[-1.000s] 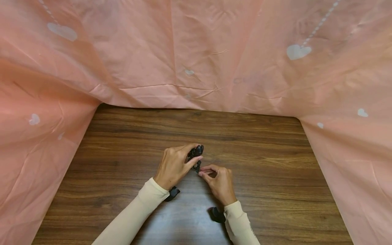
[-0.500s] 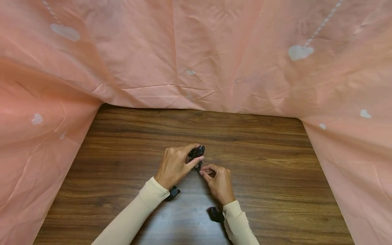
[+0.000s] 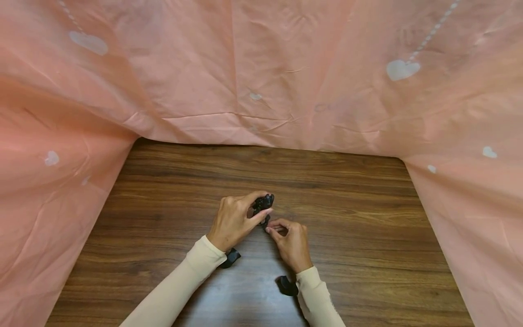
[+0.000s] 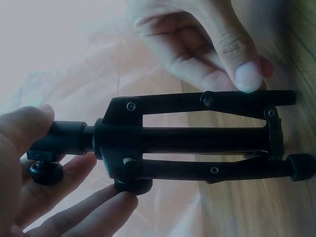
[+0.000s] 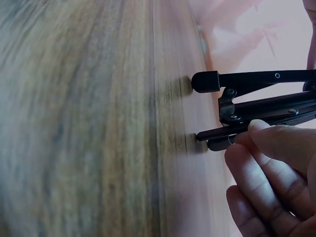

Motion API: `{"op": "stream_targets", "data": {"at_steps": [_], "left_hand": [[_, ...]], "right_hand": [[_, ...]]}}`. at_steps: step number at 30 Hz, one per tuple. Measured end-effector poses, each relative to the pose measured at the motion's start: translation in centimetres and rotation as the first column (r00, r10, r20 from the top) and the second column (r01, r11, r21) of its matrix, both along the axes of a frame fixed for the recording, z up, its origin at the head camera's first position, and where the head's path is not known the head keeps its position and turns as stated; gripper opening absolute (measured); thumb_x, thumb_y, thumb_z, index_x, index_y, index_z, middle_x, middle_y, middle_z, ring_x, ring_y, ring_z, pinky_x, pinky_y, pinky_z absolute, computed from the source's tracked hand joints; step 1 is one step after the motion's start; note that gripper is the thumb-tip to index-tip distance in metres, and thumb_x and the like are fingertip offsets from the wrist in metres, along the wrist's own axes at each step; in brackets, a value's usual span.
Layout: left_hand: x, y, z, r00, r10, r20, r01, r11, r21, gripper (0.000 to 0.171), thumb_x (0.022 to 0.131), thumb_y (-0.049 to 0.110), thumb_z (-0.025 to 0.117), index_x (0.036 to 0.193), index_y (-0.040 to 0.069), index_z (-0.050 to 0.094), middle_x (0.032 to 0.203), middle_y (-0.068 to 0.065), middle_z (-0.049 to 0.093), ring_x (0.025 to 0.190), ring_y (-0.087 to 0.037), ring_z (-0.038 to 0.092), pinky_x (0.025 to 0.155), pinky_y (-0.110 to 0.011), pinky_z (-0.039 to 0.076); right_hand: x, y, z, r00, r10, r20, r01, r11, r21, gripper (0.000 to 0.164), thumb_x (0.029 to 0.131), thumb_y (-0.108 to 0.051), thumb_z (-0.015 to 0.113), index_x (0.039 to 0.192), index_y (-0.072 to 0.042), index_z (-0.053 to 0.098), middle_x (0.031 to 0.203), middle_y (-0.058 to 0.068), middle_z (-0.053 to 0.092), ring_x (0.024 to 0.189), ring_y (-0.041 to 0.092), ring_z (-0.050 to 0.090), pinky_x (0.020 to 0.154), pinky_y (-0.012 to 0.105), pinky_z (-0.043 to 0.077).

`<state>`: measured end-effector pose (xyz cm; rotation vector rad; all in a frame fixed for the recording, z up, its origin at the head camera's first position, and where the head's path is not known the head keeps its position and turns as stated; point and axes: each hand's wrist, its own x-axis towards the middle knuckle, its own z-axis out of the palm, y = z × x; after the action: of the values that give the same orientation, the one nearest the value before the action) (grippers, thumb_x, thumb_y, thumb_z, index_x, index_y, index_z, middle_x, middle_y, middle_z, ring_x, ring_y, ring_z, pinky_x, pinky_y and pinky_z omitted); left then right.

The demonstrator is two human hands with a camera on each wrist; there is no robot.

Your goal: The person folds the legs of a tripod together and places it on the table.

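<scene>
A small black mini tripod (image 3: 264, 201) stands between the two hands, its legs folded close to the centre column (image 4: 202, 140). My left hand (image 3: 232, 221) holds it by the head, thumb and fingers around the top near a small knob (image 4: 46, 172). My right hand (image 3: 295, 243) pinches one leg close to its lower end, between thumb and index finger. One leg carries a rounded rubber foot (image 5: 205, 82). The pinched leg's end (image 5: 210, 135) looks thin and bare, and another foot (image 5: 220, 143) shows just beside it. The feet appear slightly above the table.
The wooden table (image 3: 184, 181) lies beneath both hands. Pink cloth (image 3: 269, 68) with white hearts hangs along its back and both sides. A black wrist camera (image 3: 231, 258) sits under the left wrist, and another black camera (image 3: 287, 286) by the right wrist.
Both hands keep nearly the same place and grip. The tripod's lower part has shifted very slightly; the head view has moved a little.
</scene>
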<state>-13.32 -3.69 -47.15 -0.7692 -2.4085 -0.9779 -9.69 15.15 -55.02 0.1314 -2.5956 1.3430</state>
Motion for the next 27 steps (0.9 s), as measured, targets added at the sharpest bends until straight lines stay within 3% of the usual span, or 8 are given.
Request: {"op": "stream_targets", "data": {"at_steps": [2, 6, 8, 9, 13, 17, 23, 27], "left_hand": [[0.0, 0.0, -0.1, 1.000, -0.007, 0.016, 0.007, 1.000, 0.010, 0.044, 0.090, 0.033, 0.087, 0.127, 0.013, 0.074, 0.061, 0.007, 0.062, 0.048, -0.001, 0.039, 0.050, -0.021, 0.035], [0.1, 0.1, -0.5, 0.998, 0.016, 0.067, -0.021, 0.997, 0.073, 0.062, 0.086, 0.038, 0.090, 0.138, 0.015, 0.066, 0.087, 0.000, 0.081, 0.061, -0.009, 0.071, 0.058, -0.025, 0.056], [0.2, 0.1, -0.7, 0.996, 0.055, 0.072, -0.062, 0.992, 0.105, 0.064, 0.081, 0.042, 0.093, 0.133, 0.015, 0.066, 0.100, -0.002, 0.083, 0.073, -0.013, 0.078, 0.064, -0.029, 0.061], [0.2, 0.2, -0.8, 0.995, 0.078, 0.062, -0.085, 0.990, 0.117, 0.063, 0.078, 0.043, 0.095, 0.128, 0.015, 0.068, 0.098, -0.002, 0.083, 0.077, -0.014, 0.080, 0.066, -0.029, 0.062], [0.3, 0.3, -0.8, 0.989, 0.150, 0.006, -0.150, 0.980, 0.129, 0.051, 0.074, 0.046, 0.097, 0.108, 0.017, 0.073, 0.091, 0.002, 0.082, 0.072, -0.011, 0.076, 0.062, -0.030, 0.057], [0.3, 0.4, -0.6, 0.989, 0.144, -0.011, -0.142, 0.983, 0.114, 0.044, 0.078, 0.045, 0.095, 0.104, 0.017, 0.074, 0.089, 0.002, 0.080, 0.073, -0.014, 0.077, 0.061, -0.031, 0.057], [0.3, 0.1, -0.1, 0.986, 0.159, -0.043, -0.158, 0.987, 0.027, 0.045, 0.080, 0.047, 0.093, 0.109, 0.017, 0.077, 0.091, 0.002, 0.080, 0.069, -0.013, 0.070, 0.056, -0.030, 0.051], [0.4, -0.4, 0.5, 0.993, 0.108, -0.052, -0.109, 0.994, -0.006, 0.065, 0.081, 0.048, 0.092, 0.136, 0.021, 0.069, 0.105, 0.003, 0.080, 0.073, -0.012, 0.065, 0.055, -0.029, 0.046]], "right_hand": [[0.1, 0.1, -0.1, 1.000, -0.001, 0.004, 0.001, 1.000, -0.009, 0.011, 0.083, -0.008, 0.091, 0.090, -0.012, 0.084, 0.082, 0.000, 0.082, 0.072, 0.012, 0.079, 0.064, 0.021, 0.058], [0.2, 0.6, -0.1, 1.000, -0.003, -0.002, 0.003, 1.000, -0.030, 0.011, 0.083, -0.010, 0.091, 0.090, -0.013, 0.084, 0.083, -0.001, 0.082, 0.073, 0.013, 0.079, 0.063, 0.021, 0.058], [0.3, 0.9, 0.0, 1.000, -0.012, -0.010, 0.011, 0.999, -0.034, 0.011, 0.083, -0.010, 0.091, 0.090, -0.014, 0.084, 0.083, -0.001, 0.082, 0.073, 0.014, 0.079, 0.063, 0.021, 0.058], [0.3, 1.1, 0.0, 1.000, -0.019, -0.016, 0.018, 0.999, -0.033, 0.010, 0.083, -0.010, 0.091, 0.090, -0.014, 0.084, 0.083, -0.001, 0.082, 0.073, 0.013, 0.078, 0.063, 0.021, 0.057], [0.3, 1.6, 0.2, 0.999, -0.041, -0.024, 0.040, 0.999, -0.016, 0.010, 0.083, -0.010, 0.091, 0.089, -0.015, 0.085, 0.083, -0.003, 0.082, 0.072, 0.012, 0.078, 0.062, 0.019, 0.056], [0.3, 1.8, 0.3, 0.999, -0.049, -0.021, 0.049, 0.999, 0.007, 0.009, 0.084, -0.012, 0.091, 0.089, -0.016, 0.085, 0.083, -0.004, 0.082, 0.071, 0.009, 0.077, 0.061, 0.018, 0.054], [0.3, 1.6, 0.4, 0.999, -0.043, -0.024, 0.044, 0.999, 0.015, 0.010, 0.084, -0.013, 0.091, 0.090, -0.018, 0.085, 0.082, -0.005, 0.082, 0.072, 0.009, 0.077, 0.061, 0.020, 0.054], [0.4, 1.5, 0.5, 0.999, -0.042, -0.028, 0.042, 0.999, 0.016, 0.010, 0.084, -0.011, 0.091, 0.090, -0.017, 0.085, 0.082, -0.004, 0.082, 0.072, 0.011, 0.077, 0.061, 0.020, 0.054]]}}
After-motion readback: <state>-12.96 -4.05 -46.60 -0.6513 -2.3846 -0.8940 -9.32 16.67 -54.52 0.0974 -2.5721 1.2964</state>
